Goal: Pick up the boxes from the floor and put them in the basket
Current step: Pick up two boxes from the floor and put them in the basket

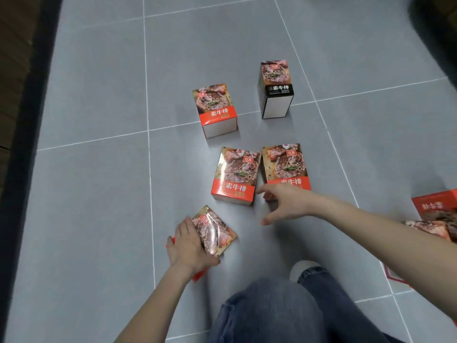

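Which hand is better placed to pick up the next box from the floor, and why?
The right hand: it is open, empty and at the near edge of the middle-right box, while the left hand already grips another box.

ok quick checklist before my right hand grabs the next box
1. Grip of left hand on tilted box: ok.
2. The right hand is open and holding nothing: ok.
3. It reaches the near edge of the right flat box: ok.
4. Finger room between that and the left flat box: cannot tell.
5. Is the basket in view: cannot tell.
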